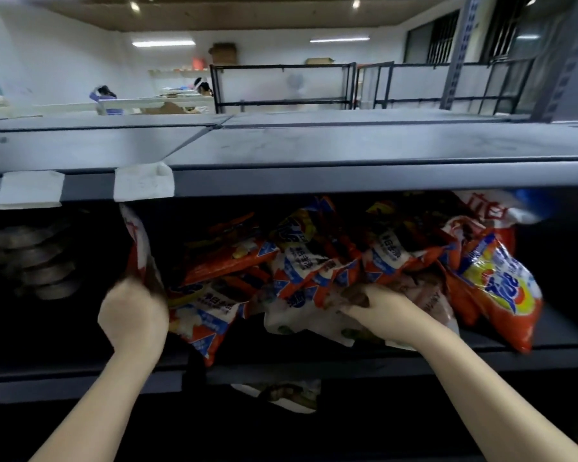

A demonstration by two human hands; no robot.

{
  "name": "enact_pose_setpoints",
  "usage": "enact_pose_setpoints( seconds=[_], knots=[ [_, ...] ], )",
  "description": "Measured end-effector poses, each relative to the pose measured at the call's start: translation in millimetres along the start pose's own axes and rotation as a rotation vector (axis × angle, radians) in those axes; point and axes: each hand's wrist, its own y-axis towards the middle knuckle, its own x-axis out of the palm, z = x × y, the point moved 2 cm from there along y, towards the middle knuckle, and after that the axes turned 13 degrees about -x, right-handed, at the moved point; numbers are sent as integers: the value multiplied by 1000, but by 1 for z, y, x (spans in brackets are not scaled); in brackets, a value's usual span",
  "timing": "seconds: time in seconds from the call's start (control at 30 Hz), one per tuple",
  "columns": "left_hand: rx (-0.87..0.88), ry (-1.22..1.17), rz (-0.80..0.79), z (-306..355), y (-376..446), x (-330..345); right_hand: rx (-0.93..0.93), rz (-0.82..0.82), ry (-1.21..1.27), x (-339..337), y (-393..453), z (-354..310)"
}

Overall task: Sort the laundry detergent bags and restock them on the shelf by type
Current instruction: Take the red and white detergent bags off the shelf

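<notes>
Several orange detergent bags [331, 258] lie jumbled on the dark middle shelf [347, 365]. One orange bag [501, 291] stands at the pile's right end and hangs over the shelf's front lip. My left hand [132, 315] grips the lower edge of a red-and-white bag [137, 241] held upright at the pile's left side. My right hand [381, 311] has its fingers curled into a pale white-and-pink bag [301, 323] at the front of the pile. Another pale bag [287, 395] shows on the shelf below.
The grey top shelf [314, 145] carries two white paper labels [144, 183] on its front edge. Grey rounded items [40, 261] are stacked in the dark left part of the middle shelf. Beyond the shelf are black racks [281, 85] and two people at a table.
</notes>
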Motion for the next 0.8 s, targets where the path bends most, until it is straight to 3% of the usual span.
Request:
enact_pose_setpoints(
  seconds=[0.27,0.4,0.57,0.8],
  knots=[
    [140,-204,121,69,-85,4,46,181,-81,-60,-22,70],
    [174,-213,103,102,-131,16,50,449,-118,-99,-38,115],
    [253,-285,20,154,-195,40,182,501,-144,-144,-38,179],
    [269,-263,-6,222,-256,88,218,602,-94,-183,-14,273]
  ],
)
